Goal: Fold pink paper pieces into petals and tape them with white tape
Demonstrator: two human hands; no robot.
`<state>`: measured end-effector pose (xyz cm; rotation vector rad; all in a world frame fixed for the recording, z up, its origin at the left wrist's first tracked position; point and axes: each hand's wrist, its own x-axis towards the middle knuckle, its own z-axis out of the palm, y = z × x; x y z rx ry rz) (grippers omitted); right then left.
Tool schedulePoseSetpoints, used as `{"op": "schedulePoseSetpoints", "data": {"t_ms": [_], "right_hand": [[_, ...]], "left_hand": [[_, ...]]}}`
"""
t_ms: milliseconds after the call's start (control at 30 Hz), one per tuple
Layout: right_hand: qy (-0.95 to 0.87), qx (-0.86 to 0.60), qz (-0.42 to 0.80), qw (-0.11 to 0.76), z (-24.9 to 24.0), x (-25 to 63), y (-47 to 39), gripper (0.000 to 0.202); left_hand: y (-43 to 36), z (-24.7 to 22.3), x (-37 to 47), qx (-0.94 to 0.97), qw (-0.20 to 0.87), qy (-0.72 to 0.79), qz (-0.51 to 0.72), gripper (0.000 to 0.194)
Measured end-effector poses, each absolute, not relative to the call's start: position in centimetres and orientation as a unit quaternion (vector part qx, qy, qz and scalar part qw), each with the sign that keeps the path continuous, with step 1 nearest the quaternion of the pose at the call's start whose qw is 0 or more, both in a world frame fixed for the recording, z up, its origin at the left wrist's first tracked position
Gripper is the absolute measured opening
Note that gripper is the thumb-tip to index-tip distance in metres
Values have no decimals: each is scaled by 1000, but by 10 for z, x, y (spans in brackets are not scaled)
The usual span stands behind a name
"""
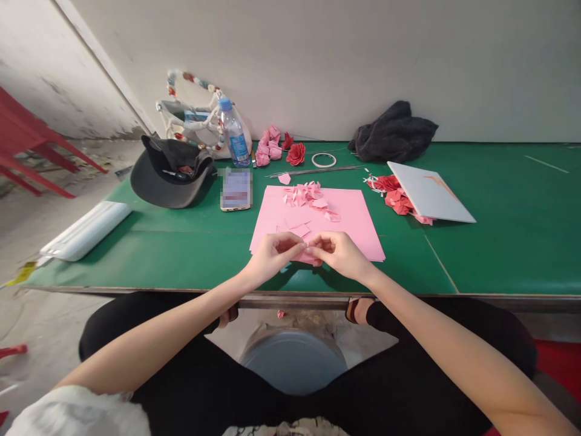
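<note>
Over the front edge of a stack of pink paper, my left hand and my right hand meet, thumbs and forefingers pinched together. Between them is a small piece of pink paper, mostly hidden by the fingers. Just behind my hands lie flat cut pink pieces on the stack. Farther back on it sits a heap of curled pink paper petals, with a few loose ones at its right side.
Behind the stack are thin wires, a white ring and red paper flowers. At left stand a phone, a cap and a water bottle. A white board leans on red paper flowers at right.
</note>
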<state>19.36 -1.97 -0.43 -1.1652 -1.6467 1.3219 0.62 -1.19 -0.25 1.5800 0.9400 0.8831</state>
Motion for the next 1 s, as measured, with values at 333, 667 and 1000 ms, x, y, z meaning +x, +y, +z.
{"op": "schedulePoseSetpoints", "data": {"t_ms": [333,667,1000], "right_hand": [[-658,-298,590,361,5,206,-13,23],[-698,-290,531,383,2,200,-18,9],[-675,-312,519,421,-8,199,-12,7]], "left_hand": [[8,9,-7,554,709,354,256,32],[4,13,-4,555,714,352,242,31],[16,8,-13,588,689,360,223,34]]}}
